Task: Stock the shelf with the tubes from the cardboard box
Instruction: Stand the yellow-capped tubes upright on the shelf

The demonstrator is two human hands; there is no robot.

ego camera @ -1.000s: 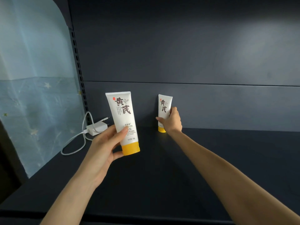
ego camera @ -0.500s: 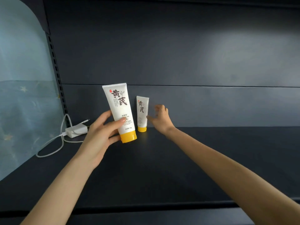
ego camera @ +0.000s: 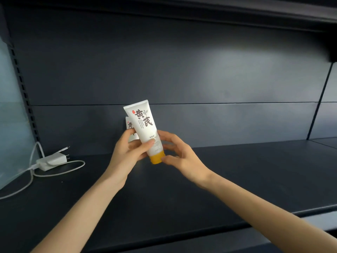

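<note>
A white tube (ego camera: 144, 125) with dark lettering and a yellow cap is held above the dark shelf (ego camera: 237, 170), cap down and tilted a little left. My left hand (ego camera: 127, 154) grips its lower body, thumb across the front. My right hand (ego camera: 179, 154) has come in from the right, its fingers curled round the tube's lower part and its thumb at the yellow cap. A second, identical tube (ego camera: 129, 125) stands at the back of the shelf, mostly hidden behind the held tube and my left fingers. The cardboard box is out of view.
A white charger (ego camera: 52, 160) with its cable (ego camera: 60, 171) lies on the left part of the shelf. A slotted upright (ego camera: 23, 92) runs up the left side and an upper shelf (ego camera: 237, 13) hangs overhead. The shelf stretches to the right.
My right hand let go of the standing tube and came back to the tube in my left hand, taking hold near its cap. The view swung right.
</note>
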